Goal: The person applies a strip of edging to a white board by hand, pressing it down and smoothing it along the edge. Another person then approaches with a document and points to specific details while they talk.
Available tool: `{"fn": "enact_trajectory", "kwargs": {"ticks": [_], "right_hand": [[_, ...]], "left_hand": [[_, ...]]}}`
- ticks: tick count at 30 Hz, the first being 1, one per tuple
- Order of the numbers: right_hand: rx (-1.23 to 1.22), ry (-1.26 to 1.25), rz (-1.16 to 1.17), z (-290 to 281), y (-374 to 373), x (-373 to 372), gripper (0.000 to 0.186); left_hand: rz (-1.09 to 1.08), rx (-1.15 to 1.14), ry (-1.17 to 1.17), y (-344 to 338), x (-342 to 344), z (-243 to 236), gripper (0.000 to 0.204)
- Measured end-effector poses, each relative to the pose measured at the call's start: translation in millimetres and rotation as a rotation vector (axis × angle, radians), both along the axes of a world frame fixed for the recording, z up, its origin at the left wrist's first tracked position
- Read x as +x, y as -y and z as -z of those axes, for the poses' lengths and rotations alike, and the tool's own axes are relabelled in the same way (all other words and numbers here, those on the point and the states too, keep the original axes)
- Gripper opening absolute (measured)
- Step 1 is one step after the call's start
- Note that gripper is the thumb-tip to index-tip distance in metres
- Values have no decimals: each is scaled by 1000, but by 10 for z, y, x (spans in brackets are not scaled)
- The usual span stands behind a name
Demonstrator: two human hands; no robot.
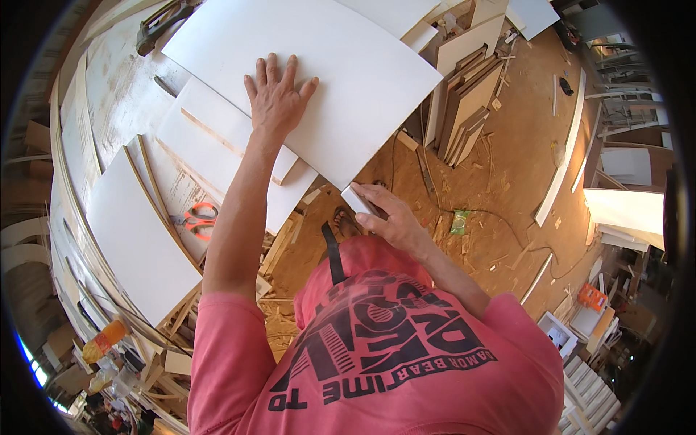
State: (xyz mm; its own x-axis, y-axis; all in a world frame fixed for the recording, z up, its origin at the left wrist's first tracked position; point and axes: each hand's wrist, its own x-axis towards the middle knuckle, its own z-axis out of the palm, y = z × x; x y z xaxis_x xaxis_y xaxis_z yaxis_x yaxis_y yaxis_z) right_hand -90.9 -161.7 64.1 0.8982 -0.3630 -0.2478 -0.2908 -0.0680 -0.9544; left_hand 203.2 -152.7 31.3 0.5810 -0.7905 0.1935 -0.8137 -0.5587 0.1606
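The large white flat panel [355, 87] lies ahead and to the left of the right hand [397, 219], whose thumb and fingers are closed around a small white rectangular block [360, 202] at the panel's near corner. The block's long axis runs roughly in line with the panel's left edge, though whether the two touch I cannot tell. Nearer that left edge, the left hand [279, 103] rests palm-down on the panel, fingers spread, gripping nothing.

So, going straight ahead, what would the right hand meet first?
Likely the white panel, at its near corner, just beyond the white block in the right hand, though depth is unclear.
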Motion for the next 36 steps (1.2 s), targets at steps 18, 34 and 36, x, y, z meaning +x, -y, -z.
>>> {"fn": "enact_trajectory", "kwargs": {"ticks": [18,34,36], "right_hand": [[-113,238,273,-420,1919,71,59],[-340,446,-1110,-709,1058,1347,45],[-200,430,-1021,-604,896,1211,44]], "left_hand": [[-298,-775,-566,-778,-1006,-440,32],[-694,-1570,-1046,-528,-2365,-808,68],[-707,-1661,-961,-453,-2374,-771,69]]}}
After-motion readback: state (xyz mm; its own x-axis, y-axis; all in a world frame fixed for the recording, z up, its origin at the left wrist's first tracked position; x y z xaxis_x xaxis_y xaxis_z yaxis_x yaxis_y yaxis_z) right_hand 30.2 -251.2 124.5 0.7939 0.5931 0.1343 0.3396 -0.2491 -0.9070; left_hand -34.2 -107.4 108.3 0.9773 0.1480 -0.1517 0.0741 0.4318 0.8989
